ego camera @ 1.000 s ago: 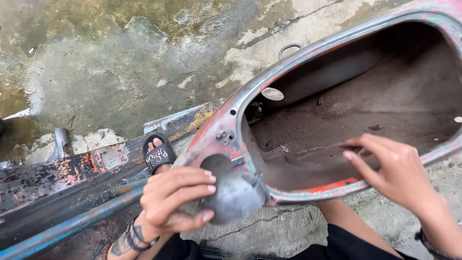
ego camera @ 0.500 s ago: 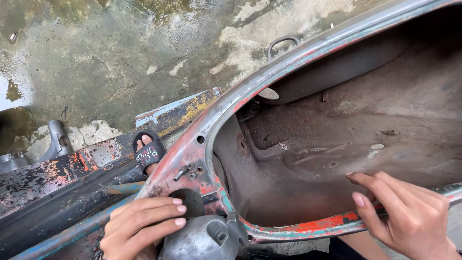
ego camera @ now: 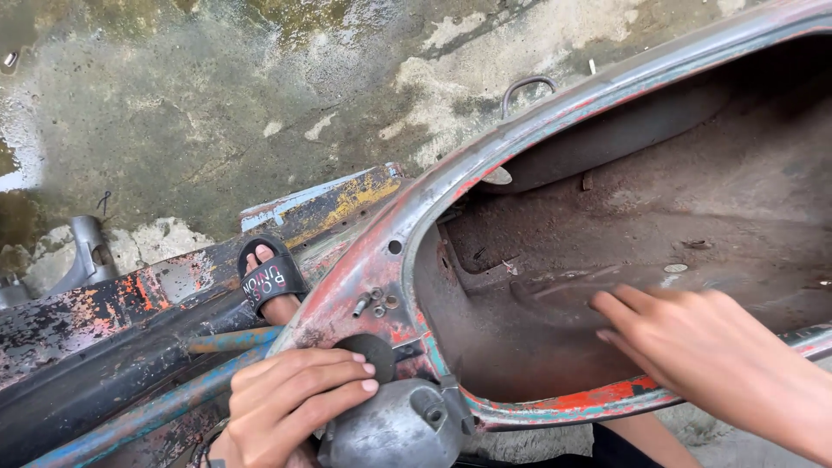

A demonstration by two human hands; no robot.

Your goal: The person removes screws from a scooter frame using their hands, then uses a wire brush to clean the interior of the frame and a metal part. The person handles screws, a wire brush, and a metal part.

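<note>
An old scooter body shell (ego camera: 407, 217), rusty with worn red and teal paint, lies in front of me with its hollow inside facing up. My left hand (ego camera: 290, 403) rests on the near end of the shell, fingers curled over a dark round hole beside a grey metal housing (ego camera: 394, 429). My right hand (ego camera: 719, 360) reaches into the rusty cavity (ego camera: 607, 251), fingers together and pointing left, holding nothing. A small round disc (ego camera: 675, 269) lies on the cavity floor just beyond its fingertips.
My foot in a black slide sandal (ego camera: 270, 282) stands on the flaking floorboard (ego camera: 130, 303). A teal rusty tube (ego camera: 156, 407) runs along the lower left. Wet, stained concrete ground (ego camera: 217, 104) lies beyond. A metal loop (ego camera: 527, 87) sticks up behind the shell's rim.
The view has shifted closer over the shell. My right hand has moved from the near rim down into the cavity. My left hand stays at the round hole by the grey housing.
</note>
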